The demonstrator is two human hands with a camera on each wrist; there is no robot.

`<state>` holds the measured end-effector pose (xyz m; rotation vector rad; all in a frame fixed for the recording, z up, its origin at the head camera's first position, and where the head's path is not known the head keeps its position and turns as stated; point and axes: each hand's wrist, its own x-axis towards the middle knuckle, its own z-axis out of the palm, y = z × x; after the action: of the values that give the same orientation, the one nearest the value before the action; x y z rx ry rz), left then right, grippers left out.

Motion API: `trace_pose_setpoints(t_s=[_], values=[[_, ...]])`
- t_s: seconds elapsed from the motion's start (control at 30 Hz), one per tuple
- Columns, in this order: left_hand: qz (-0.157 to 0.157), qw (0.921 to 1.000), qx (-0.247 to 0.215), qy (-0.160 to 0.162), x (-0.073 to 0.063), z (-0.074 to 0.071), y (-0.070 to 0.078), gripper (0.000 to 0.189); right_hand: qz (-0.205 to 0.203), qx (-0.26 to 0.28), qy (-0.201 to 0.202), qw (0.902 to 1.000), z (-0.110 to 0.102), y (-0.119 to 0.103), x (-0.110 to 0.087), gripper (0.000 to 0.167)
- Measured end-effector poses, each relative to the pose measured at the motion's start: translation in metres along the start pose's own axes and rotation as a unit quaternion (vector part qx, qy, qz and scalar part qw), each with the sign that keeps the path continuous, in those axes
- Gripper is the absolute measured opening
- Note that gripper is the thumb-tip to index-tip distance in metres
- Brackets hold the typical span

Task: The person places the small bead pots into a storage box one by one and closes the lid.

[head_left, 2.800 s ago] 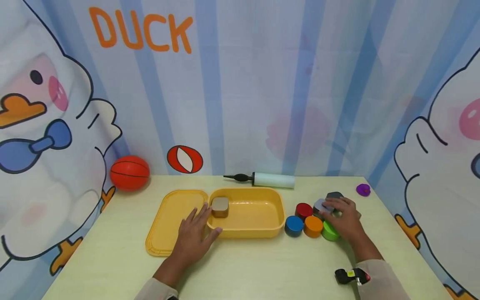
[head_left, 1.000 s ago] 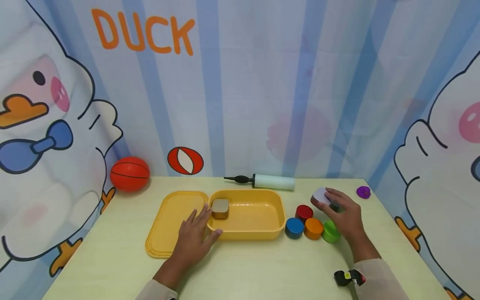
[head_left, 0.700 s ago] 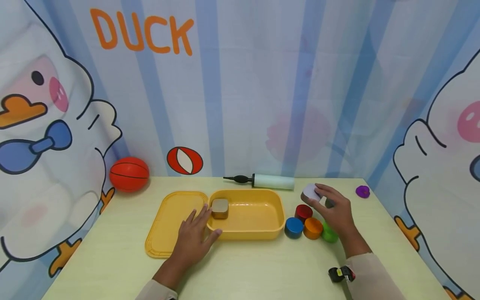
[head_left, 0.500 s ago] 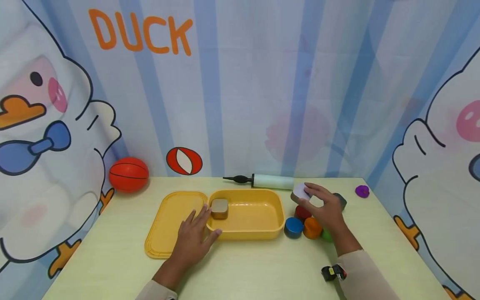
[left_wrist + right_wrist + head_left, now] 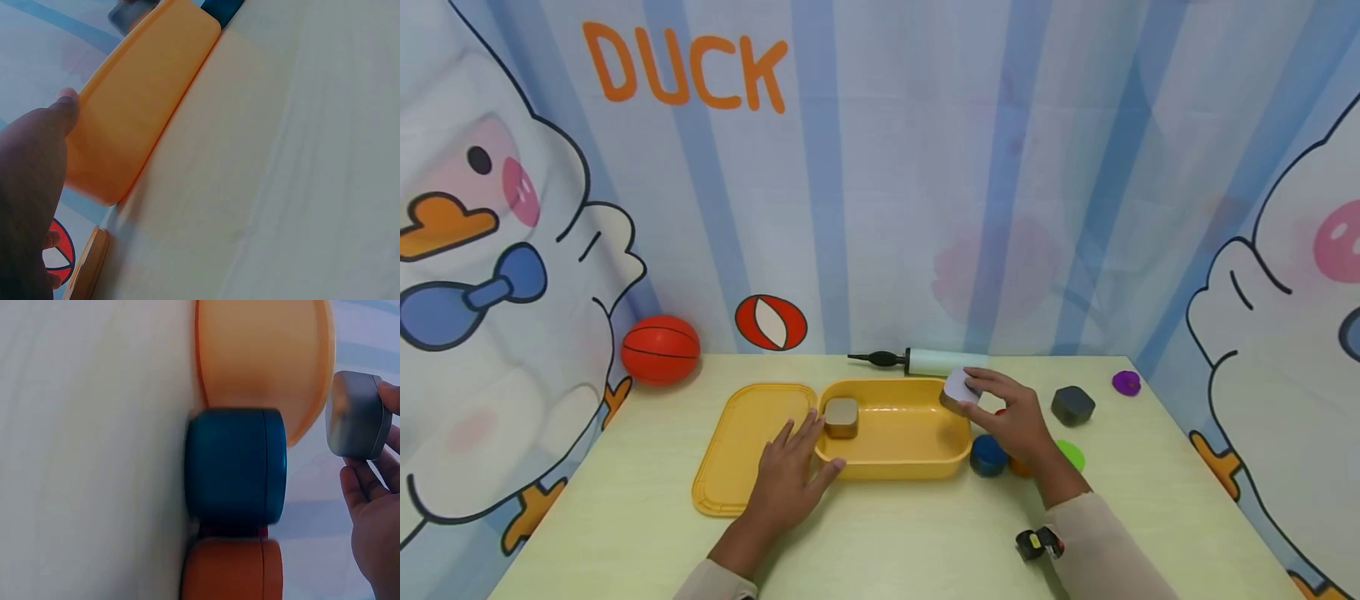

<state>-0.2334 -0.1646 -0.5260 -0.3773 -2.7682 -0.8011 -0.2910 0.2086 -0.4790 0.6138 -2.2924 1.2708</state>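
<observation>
A yellow box [image 5: 925,462] lies open on the table, its lid [image 5: 745,450] flat to the left. Inside its left end sits a tan square block [image 5: 841,415]. My left hand [image 5: 790,479] rests flat with straight fingers on the box's near left rim [image 5: 134,119]. My right hand [image 5: 1011,421] pinches a grey rounded block [image 5: 958,389] [image 5: 356,415] in the air over the box's right rim. Under that hand stand a blue puck [image 5: 985,454] [image 5: 237,464], an orange puck [image 5: 232,569] and a green puck [image 5: 1070,454]; a red one is mostly hidden.
A dark grey block [image 5: 1072,405] lies right of the pucks, a purple piece [image 5: 1126,382] near the far right corner. A hand pump [image 5: 936,361] lies behind the box and an orange ball [image 5: 659,347] at the back left. A curtain backs the table.
My right hand lifted the grey block from beside the pucks and carried it left to the box's right rim, uncovering the dark grey block. The left hand stayed put.
</observation>
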Motion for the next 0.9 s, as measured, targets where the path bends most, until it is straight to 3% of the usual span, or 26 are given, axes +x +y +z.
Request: trace_pose_setpoints(t_s=[0.17,0.3,0.47,0.63,0.9], values=[[0.001,1.0,0.001,0.001,0.0,0.0,0.0,0.078,0.006,-0.005,-0.036,0.9993,0.013,-0.006,0.003,0.041],[-0.001,1.0,0.0,0.0,0.0,-0.001,0.0,0.079,0.001,0.048,-0.059,0.9971,0.023,-0.011,0.006,0.039],[-0.002,1.0,0.0,-0.002,-0.001,-0.001,0.001,0.08,0.037,0.094,-0.086,0.9912,0.033,-0.017,0.009,0.039],[-0.002,1.0,0.006,-0.003,-0.001,-0.001,0.001,0.079,0.042,0.095,-0.124,0.9868,0.045,-0.023,0.012,0.039],[0.0,1.0,0.004,-0.003,0.0,0.001,0.0,0.08,0.026,0.102,-0.149,0.9833,0.058,-0.031,0.016,0.036]])
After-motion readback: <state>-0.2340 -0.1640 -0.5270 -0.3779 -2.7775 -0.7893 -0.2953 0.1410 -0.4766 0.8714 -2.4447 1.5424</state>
